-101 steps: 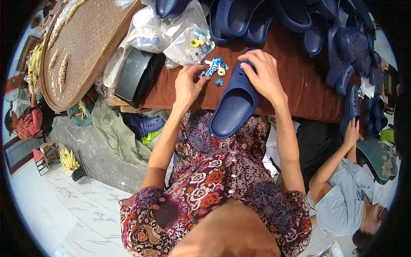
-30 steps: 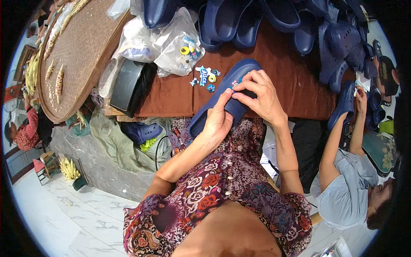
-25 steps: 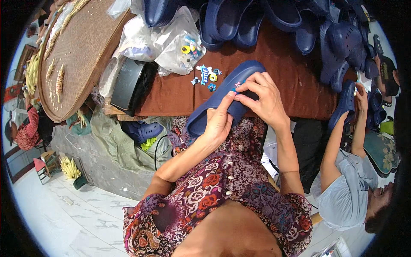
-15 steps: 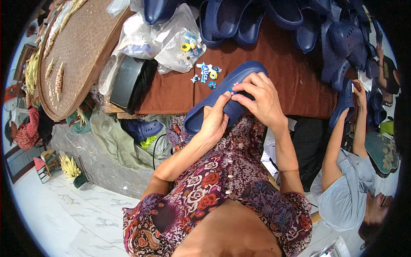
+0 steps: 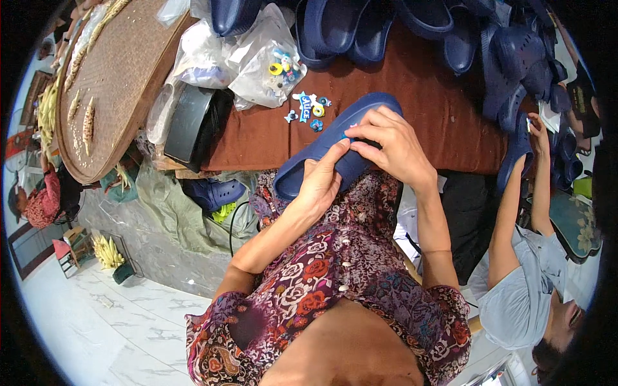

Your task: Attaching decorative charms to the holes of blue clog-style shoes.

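Note:
A navy blue clog [image 5: 353, 114] lies slantwise over the table's near edge, its toe toward the upper right. My left hand [image 5: 323, 177] grips it around the strap side, the thumb pressed on the upper. A small blue shoe charm [image 5: 346, 137] shows between that thumb and the fingertips of my right hand [image 5: 394, 147], which are pinched together against the clog. A tiny pale charm [image 5: 354, 125] sits just beyond it. Past the clog lies a loose group of charms, among them a blue lettered one [image 5: 306, 108] and a blue flower [image 5: 316, 125].
Brown cloth [image 5: 444, 138] covers the table. Clear bags [image 5: 270, 64], one holding charms, and a black box [image 5: 193, 125] stand left, beside a woven tray [image 5: 122, 77] with corn. Navy clogs [image 5: 341, 26] line the back. At right, another person [image 5: 524, 270] handles a clog.
My hands stay on the clog, with my right fingertips shifted slightly at the charm. The whole view has drifted a little. The other person still holds a clog.

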Demonstrator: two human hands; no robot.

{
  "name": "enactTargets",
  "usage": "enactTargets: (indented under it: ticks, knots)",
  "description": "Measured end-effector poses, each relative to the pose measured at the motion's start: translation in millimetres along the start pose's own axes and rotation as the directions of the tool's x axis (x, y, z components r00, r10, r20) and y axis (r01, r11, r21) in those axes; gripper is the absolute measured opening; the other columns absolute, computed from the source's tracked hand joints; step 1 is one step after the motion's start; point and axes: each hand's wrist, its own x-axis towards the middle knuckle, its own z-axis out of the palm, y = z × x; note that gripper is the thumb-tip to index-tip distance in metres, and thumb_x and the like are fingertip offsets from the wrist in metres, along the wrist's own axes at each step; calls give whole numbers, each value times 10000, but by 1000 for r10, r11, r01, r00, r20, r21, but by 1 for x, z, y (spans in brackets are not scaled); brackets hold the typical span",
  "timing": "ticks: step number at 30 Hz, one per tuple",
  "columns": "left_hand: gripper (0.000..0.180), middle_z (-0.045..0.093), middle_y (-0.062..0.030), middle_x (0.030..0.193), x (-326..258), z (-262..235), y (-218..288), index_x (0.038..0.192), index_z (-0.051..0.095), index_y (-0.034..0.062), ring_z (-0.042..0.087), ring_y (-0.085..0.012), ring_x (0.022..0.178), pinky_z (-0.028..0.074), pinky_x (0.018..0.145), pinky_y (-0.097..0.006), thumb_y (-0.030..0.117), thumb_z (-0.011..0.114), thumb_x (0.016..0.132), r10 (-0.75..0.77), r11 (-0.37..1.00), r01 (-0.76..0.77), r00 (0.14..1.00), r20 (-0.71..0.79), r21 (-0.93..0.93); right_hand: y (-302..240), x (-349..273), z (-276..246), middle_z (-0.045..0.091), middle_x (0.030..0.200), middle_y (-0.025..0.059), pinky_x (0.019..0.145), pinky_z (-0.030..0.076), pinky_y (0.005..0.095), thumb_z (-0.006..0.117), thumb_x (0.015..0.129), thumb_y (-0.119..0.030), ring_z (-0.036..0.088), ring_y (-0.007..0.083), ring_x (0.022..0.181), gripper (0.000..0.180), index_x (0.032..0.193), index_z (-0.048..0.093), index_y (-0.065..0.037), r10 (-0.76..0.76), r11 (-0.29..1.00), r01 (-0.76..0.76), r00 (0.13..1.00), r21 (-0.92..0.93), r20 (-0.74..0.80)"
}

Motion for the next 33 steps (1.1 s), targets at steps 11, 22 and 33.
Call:
enactTargets:
  ticks: [11, 22, 33]
  knots:
    - [274, 655, -69, 1052, 0, 0, -7, 1146, 588, 8, 662, -153, 928, 568, 837, -312, 44, 641, 880, 59, 998, -59, 998, 2, 26, -6, -9, -5, 578, 907, 76, 803, 472, 383, 735, 752, -125, 559, 262, 899, 294, 1034, 700, -49, 19, 1000, -20, 999, -24, -48]
    - [279, 654, -77, 1097, -1, 2, -3, 1148, 596, 13, 657, -162, 954, 561, 859, -320, 62, 652, 879, 5, 999, -6, 1000, 22, 52, -5, -13, 0, 550, 917, 65, 787, 478, 385, 743, 755, -133, 550, 259, 925, 269, 1017, 712, -80, 42, 995, -45, 998, -85, -36]
    - [263, 667, -51, 1056, 7, -11, -5, 1109, 621, 49, 653, -148, 966, 544, 877, -330, 207, 693, 911, -13, 1000, 14, 999, -35, 19, 3, -10, 20, 572, 960, 68, 879, 424, 417, 737, 783, -218, 528, 283, 993, 211, 926, 679, -75, 38, 998, -45, 991, -52, -129]
